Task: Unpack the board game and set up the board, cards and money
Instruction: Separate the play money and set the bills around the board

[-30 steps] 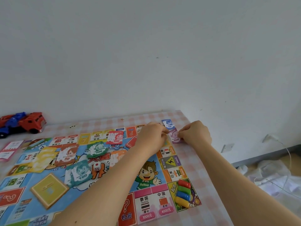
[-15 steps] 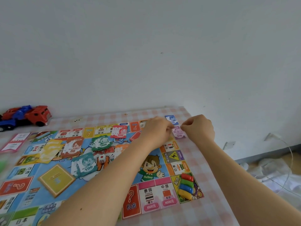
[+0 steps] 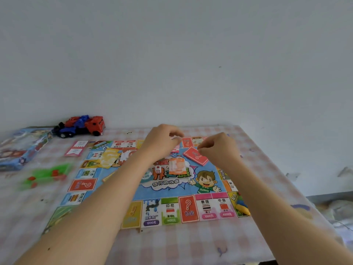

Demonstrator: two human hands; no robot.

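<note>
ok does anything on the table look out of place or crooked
The red question-mark card deck lies crooked on the game board, turned at an angle to its edges. Left of the board, small green and red pieces lie scattered, blurred. A toy truck by the wall looks unrelated to the game.

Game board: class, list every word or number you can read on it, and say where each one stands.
"银行游戏盘": centre banner
"机会": red question-mark square
"泰国", "1000元": left pink-topped square
"中国", "4000元": right pink-topped square
"自来水厂", "1200元": water-pipe square
"印尼": green-topped square; its price is blurred
All other print is too blurred to read.
</note>
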